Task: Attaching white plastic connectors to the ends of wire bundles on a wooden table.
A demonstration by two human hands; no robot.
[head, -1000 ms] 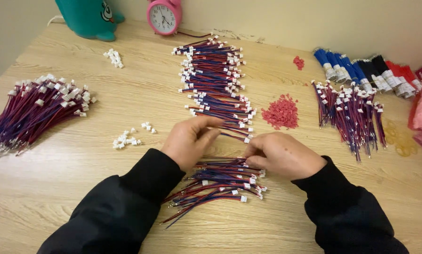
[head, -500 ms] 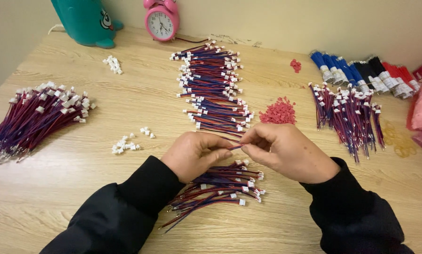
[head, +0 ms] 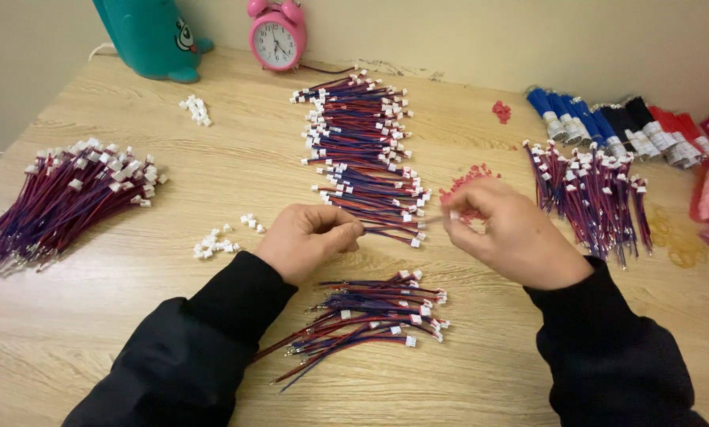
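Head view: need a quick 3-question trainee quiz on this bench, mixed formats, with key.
1. True or false: the left hand and the right hand each pinch one end of the same wire lead, held above the table.
2. Multiple choice: the loose white connector housings nearest the left hand lie A) to its left, B) under the right hand, C) on the alarm clock.
3. Fill in: the small pile of leads just below the hands has red and ____ wires.

Key: 1 true; 2 A; 3 blue.
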